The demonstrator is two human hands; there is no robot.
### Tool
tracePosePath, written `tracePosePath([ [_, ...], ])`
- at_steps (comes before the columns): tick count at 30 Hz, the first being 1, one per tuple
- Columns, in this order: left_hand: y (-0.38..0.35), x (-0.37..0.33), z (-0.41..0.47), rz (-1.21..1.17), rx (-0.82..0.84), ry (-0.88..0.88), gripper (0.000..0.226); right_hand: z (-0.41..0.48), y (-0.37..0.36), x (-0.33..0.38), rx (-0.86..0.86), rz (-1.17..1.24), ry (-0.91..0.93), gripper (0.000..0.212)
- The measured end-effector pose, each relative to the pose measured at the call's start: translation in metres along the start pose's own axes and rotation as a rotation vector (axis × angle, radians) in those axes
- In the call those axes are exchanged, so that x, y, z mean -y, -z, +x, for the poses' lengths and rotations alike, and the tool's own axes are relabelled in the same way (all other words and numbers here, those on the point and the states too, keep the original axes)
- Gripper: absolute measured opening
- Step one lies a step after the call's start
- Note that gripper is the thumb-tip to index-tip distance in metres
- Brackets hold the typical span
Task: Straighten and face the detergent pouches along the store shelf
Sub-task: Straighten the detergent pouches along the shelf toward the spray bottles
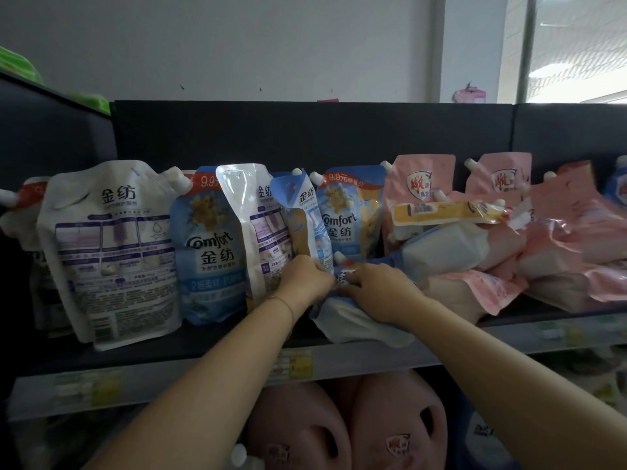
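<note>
While pink pouches [559, 232] lie heaped alongside, left hand [307, 279] pinches an upright blue pouch [302, 212], right hand [376, 286] grips a flat-lying pouch [359, 322], spout rearward.

left forearm [220, 371]: bare; thin bracelet [287, 305] at wrist | right forearm [475, 351]: bare

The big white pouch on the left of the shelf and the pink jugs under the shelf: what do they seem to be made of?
The white pouch: thin flexible plastic film, probably, glossy; it creases and catches light. The pink jugs: rigid moulded plastic, it seems, with a duller satin finish; smooth rounded walls with handle holes.
</note>
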State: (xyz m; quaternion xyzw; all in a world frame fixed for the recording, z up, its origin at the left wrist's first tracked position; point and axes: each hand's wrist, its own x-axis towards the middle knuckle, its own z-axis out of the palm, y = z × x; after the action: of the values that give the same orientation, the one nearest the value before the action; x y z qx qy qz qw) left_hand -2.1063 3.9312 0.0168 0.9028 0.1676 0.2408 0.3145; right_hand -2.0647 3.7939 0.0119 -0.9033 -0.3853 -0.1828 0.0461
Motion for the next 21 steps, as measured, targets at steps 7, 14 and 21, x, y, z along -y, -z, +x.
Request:
tracePosePath([
  [7,-0.009,0.007,0.001,-0.031,-0.072,-0.056,0.017,-0.014,-0.030,-0.009,-0.466,0.221,-0.024,0.035],
  [14,-0.022,-0.011,0.016,-0.120,0.145,0.177,0.039,-0.023,-0.043,-0.008,-0.767,0.307,0.030,0.042],
  [21,-0.023,-0.030,0.017,-0.895,0.301,0.387,0.038,-0.029,-0.048,-0.009,-0.903,0.416,0.086,0.037],
])
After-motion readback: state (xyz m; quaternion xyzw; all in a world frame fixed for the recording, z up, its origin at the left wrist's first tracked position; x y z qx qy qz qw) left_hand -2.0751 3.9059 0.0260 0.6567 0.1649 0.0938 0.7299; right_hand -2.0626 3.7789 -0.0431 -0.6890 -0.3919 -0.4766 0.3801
